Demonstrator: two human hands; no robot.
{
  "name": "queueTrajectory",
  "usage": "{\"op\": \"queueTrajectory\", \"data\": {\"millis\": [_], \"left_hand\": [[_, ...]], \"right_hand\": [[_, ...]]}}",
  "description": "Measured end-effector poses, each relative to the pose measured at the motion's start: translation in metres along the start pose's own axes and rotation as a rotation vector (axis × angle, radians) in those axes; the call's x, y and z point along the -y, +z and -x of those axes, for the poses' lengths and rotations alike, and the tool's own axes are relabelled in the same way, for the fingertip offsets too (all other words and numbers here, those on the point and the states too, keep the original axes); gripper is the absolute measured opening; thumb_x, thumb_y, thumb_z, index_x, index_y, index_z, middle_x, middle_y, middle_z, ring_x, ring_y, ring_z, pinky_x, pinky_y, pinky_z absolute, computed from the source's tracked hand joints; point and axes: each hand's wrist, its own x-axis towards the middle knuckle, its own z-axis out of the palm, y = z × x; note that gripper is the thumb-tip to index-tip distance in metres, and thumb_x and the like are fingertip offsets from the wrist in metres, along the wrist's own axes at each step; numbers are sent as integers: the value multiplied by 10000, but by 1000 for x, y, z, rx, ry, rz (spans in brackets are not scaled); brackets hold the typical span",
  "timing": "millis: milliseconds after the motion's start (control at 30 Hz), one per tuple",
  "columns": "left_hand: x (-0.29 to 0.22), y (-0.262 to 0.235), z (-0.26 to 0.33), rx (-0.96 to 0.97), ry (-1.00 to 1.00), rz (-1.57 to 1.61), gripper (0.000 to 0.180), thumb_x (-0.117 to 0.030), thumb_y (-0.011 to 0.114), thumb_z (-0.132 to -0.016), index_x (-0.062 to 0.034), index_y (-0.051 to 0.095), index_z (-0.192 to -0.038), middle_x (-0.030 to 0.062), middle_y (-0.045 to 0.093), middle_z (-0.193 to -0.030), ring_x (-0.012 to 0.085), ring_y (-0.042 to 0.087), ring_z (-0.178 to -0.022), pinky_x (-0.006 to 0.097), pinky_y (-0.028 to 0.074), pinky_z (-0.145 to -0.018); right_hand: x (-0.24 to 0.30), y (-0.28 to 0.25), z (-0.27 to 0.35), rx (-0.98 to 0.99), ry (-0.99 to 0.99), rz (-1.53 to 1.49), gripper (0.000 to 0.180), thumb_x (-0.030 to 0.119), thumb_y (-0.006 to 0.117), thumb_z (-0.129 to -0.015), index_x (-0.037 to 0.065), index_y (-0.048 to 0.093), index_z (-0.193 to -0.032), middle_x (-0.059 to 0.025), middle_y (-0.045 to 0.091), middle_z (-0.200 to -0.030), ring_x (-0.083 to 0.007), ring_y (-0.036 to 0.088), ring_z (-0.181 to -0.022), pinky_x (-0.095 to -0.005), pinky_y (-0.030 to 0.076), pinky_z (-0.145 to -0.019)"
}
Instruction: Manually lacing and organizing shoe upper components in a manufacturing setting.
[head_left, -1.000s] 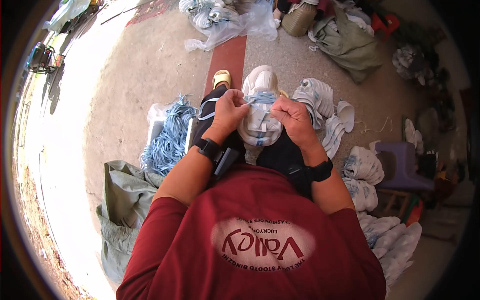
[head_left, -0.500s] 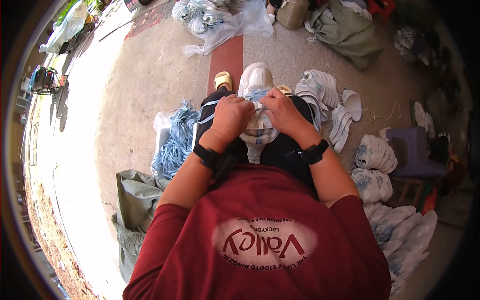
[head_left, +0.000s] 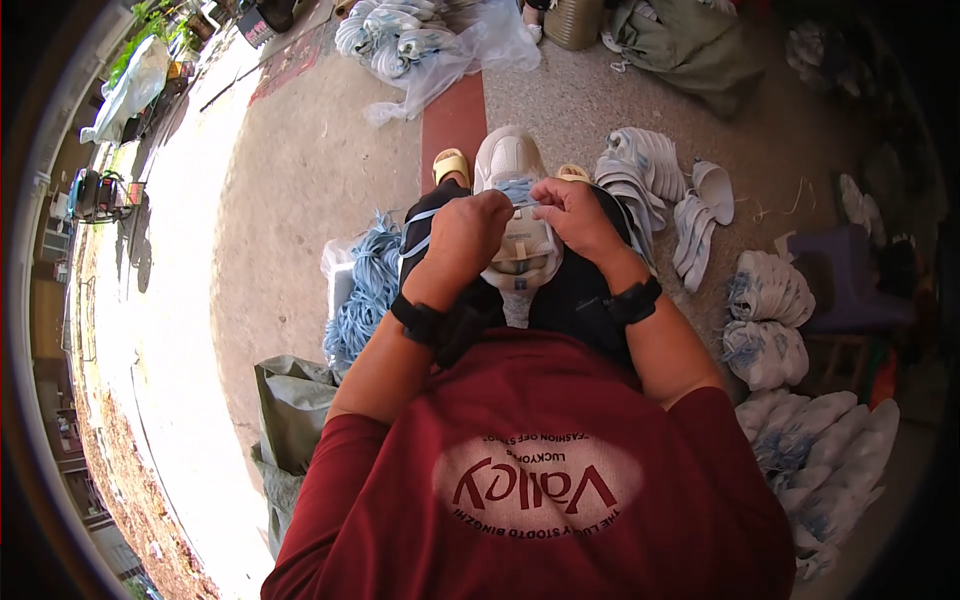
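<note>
A white sneaker (head_left: 510, 160) is held between my knees, toe pointing away, with light blue lacing (head_left: 516, 190) across its front and its pale tongue (head_left: 522, 240) facing me. My left hand (head_left: 468, 235) is closed over the left side of the shoe opening. From it a loose light blue shoelace (head_left: 420, 225) hangs over my left thigh. On the opposite side, my right hand (head_left: 578, 218) pinches with thumb and forefinger. A short thin strand, apparently the lace, spans the gap between both hands. The fingertips of my left hand are partly hidden.
Left of my leg lies a heap of light blue laces (head_left: 365, 300), beside a grey-green sack (head_left: 290, 400). Stacked white shoe uppers (head_left: 645, 170) stand to the right, with more bundles (head_left: 768, 320) nearer. A purple stool (head_left: 850, 280) is at far right; plastic-wrapped uppers (head_left: 395, 40) lie ahead.
The view has shifted slightly. My hands have moved a little apart above the shoe, so more of the tongue shows, and my right-hand fingers are a bit more extended.
</note>
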Motion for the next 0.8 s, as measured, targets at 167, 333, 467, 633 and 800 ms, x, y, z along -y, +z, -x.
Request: {"op": "queueTrajectory", "data": {"millis": [167,333,467,633,800], "left_hand": [[0,-4,3,53,48,-154,122,-179,594,-749,-90,648,-813,116,632,-733,300,617,-693,396,482,-617],[2,-3,1,101,129,-357,119,-201,588,-755,-91,633,-767,116,622,-709,303,614,-690,412,479,-614],[2,-1,-5,155,113,-458,125,-203,573,-757,-89,611,-722,110,614,-685,308,610,-685,417,477,-612],[6,3,-10,140,218,-510,108,-168,558,-754,-83,606,-707,106,604,-718,301,603,-719,404,477,-624],[14,7,-12,72,339,-354,41,-108,559,-691,-80,589,-682,82,547,-751,280,571,-751,385,470,-651]], "right_hand": [[19,-1,8,77,-91,205,105,10,584,-759,-14,633,-850,-41,582,-662,-95,568,-638,-246,446,-581],[33,-8,39,116,111,-398,54,-13,551,-819,-11,602,-801,8,543,-640,-46,486,-532,-183,375,-485],[26,-19,41,-117,219,-475,57,0,536,-842,8,578,-805,19,498,-614,-32,406,-478,-183,313,-434],[14,-20,43,-88,201,-511,48,2,536,-842,8,575,-815,19,497,-619,-33,407,-479,-183,302,-434],[8,-20,44,-115,210,-540,34,2,542,-838,5,575,-830,19,500,-622,-34,404,-478,-185,293,-434]]}}
